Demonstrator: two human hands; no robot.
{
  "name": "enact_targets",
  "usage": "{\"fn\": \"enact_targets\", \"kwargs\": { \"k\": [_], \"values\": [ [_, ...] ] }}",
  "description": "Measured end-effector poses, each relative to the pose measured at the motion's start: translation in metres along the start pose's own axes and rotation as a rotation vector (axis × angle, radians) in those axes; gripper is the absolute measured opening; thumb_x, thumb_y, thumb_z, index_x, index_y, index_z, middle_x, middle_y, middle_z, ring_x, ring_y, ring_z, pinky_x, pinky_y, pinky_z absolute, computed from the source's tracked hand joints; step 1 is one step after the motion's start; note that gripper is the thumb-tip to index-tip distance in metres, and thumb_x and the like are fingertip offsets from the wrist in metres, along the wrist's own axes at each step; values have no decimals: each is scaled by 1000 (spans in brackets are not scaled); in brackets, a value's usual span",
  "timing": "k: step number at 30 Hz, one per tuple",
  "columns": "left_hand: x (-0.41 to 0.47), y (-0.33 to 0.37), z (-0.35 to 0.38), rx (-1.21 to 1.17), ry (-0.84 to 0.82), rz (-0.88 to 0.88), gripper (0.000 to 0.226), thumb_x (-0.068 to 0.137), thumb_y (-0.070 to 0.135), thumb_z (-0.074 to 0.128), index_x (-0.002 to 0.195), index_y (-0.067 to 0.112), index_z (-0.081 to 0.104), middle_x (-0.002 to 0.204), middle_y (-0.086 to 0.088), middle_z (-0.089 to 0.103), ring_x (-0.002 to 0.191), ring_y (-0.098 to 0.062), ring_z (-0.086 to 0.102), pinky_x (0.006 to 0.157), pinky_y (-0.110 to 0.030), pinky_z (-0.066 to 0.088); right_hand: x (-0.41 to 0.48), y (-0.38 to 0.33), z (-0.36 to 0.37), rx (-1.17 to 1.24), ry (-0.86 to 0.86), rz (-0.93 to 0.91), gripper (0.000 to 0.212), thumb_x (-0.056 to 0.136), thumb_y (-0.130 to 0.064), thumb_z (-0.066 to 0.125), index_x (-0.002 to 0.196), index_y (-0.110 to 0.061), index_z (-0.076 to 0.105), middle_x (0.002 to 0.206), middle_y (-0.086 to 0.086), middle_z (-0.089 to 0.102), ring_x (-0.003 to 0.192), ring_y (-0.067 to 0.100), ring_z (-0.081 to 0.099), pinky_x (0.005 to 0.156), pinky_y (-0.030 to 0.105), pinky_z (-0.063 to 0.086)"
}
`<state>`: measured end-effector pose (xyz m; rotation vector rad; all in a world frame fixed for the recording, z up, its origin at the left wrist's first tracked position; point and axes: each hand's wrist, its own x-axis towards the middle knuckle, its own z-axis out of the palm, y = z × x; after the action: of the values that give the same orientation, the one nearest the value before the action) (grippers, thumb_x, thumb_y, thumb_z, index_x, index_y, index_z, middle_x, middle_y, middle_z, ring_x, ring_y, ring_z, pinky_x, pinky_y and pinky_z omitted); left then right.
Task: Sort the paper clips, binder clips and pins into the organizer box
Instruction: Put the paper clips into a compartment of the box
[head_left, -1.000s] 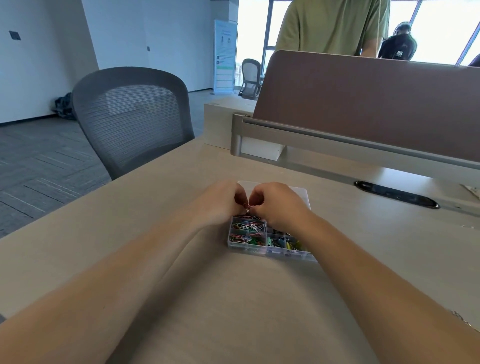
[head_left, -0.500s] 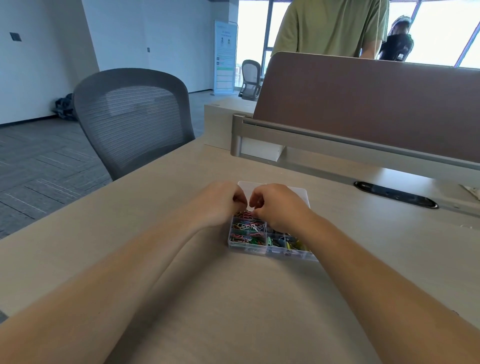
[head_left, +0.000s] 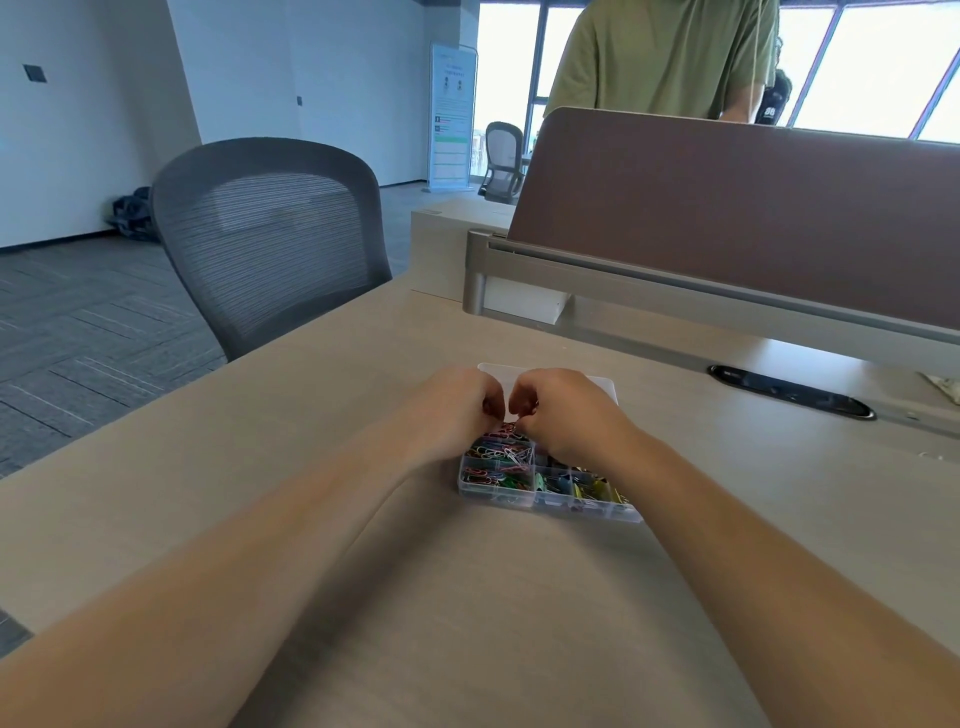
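Barely moved, left hand (head_left: 457, 408) and right hand (head_left: 563, 413) curl over organizer box (head_left: 545, 503), grip unclear.

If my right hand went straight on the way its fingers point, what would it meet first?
Likely the left hand: the right hand's fingers point at it across a small gap. Angled lower, the coloured paper clips in the clear plastic organizer box.
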<state>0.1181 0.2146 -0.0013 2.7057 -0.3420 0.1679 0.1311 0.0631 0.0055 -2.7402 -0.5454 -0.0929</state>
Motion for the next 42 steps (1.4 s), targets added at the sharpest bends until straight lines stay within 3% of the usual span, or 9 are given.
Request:
{"fn": "enact_targets", "kwargs": {
  "k": [5, 10, 23, 32, 36, 42],
  "values": [
    [-1, 1, -1, 25, -10, 17, 16, 88, 14, 62, 96, 20, 74, 95, 0, 68, 87, -16, 58, 72, -25, 44, 1, -1, 2, -14, -2, 5, 22, 88, -9, 65, 105, -22, 69, 105, 1, 68, 89, 19, 62, 84, 36, 57],
    [-2, -1, -2, 21, 29, -11, 16, 89, 20, 64, 105, 18, 69, 102, -1, 66, 88, -14, 55, 76, -25, 43, -1, -2, 3, 9, 1, -8, 20, 90, -11, 66, 107, -21, 67, 108, -1, 66, 88, 16, 60, 82, 29, 55],
    [-3, 1, -2, 35, -15, -36, 16, 89, 21, 64, 100, 20, 74, 101, -1, 70, 89, -16, 60, 84, -33, 53, -2, 2, 1, -35, -4, 23, 21, 89, -8, 65, 104, -21, 68, 108, 1, 66, 90, 17, 60, 84, 32, 55],
    [-1, 1, -1, 24, 13, -24, 16, 90, 22, 62, 104, 20, 70, 103, 1, 65, 90, -14, 56, 77, -27, 46, -5, 5, -3, -1, 38, 36, 21, 91, -6, 61, 105, -19, 69, 106, 1, 67, 88, 17, 64, 83, 34, 58],
    [1, 4, 1, 52, 15, 28, 24, 92, 23, 61, 114, 21, 70, 111, 1, 64, 87, -9, 50, 74, -21, 37, -5, 6, -5, -45, -15, 49, 19, 91, -11, 64, 108, -17, 72, 101, 2, 71, 80, 13, 63, 79, 27, 53],
    [4, 4, 5, 77, 10, 45, 21, 91, 21, 61, 108, 22, 72, 106, 0, 65, 84, -10, 49, 71, -21, 36, -5, 6, -6, -55, -69, 53, 16, 91, -19, 67, 105, -16, 75, 98, 4, 73, 85, 18, 65, 85, 35, 56]
  ]
}}
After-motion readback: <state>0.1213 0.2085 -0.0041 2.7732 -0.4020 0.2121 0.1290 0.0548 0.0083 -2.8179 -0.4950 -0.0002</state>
